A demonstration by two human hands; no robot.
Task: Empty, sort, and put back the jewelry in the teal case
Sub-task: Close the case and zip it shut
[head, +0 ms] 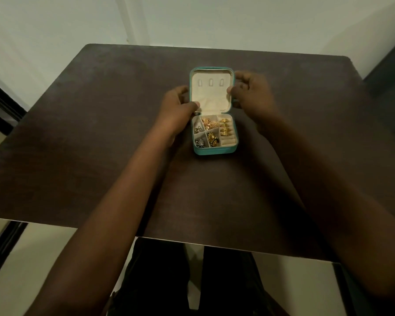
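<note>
Head view: I see the teal case (214,151) lying open mid-desk (100,133), its lid (211,92) raised. My left hand (177,108) pinches the lid's left edge, and my right hand (249,92) pinches its right edge. Gold jewelry (211,125) fills the tray's compartments.

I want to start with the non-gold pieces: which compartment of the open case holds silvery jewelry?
The near-left corner compartment: its cluster looks silver-grey, while the others with clearly coloured pieces hold gold.
</note>
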